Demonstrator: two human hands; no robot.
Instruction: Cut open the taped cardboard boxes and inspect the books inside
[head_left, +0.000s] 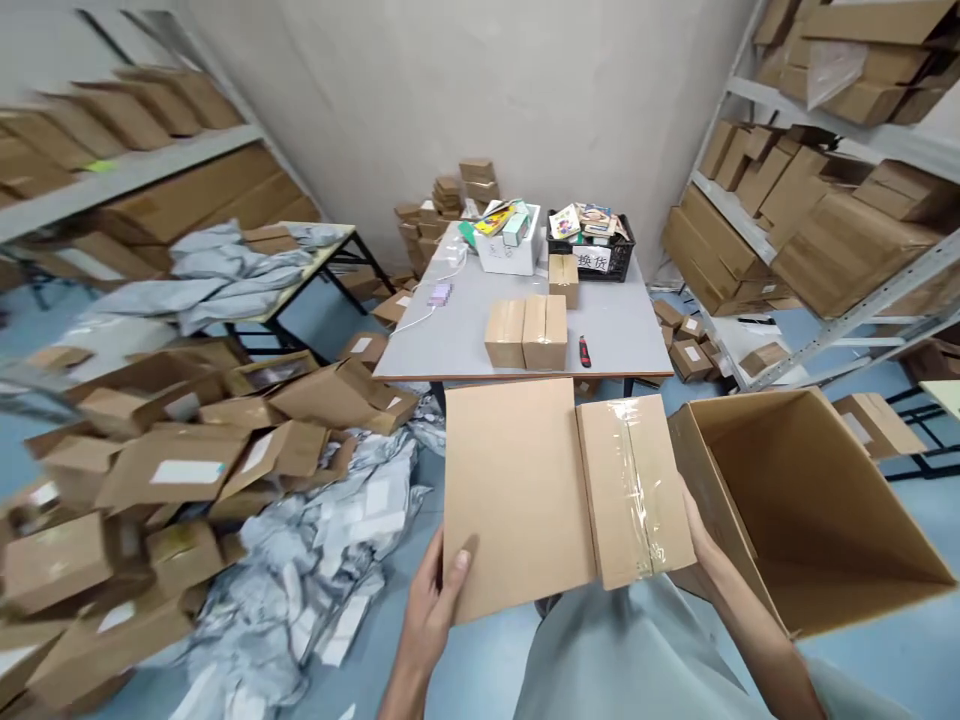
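Observation:
My left hand (441, 592) grips the lower left edge of a broad, plain cardboard box (517, 490), thumb on its face and the other fingers hidden behind it. Against its right side leans a smaller cardboard box (634, 490), sealed with shiny clear tape. My right hand (696, 530) is closed round the right edge of this taped box; most of its fingers are out of sight. Both boxes are in front of my body, short of the table (420, 345). To the right of my right hand a large open carton (720, 490) stands with its inside showing.
On the table are several small boxes (526, 332), a red and black box cutter (584, 351), a white bin (510, 255) and a black crate (619, 262) of books. Opened cartons (180, 465) and crumpled grey bags (300, 590) cover the floor at left. Loaded shelves (750, 235) flank both sides.

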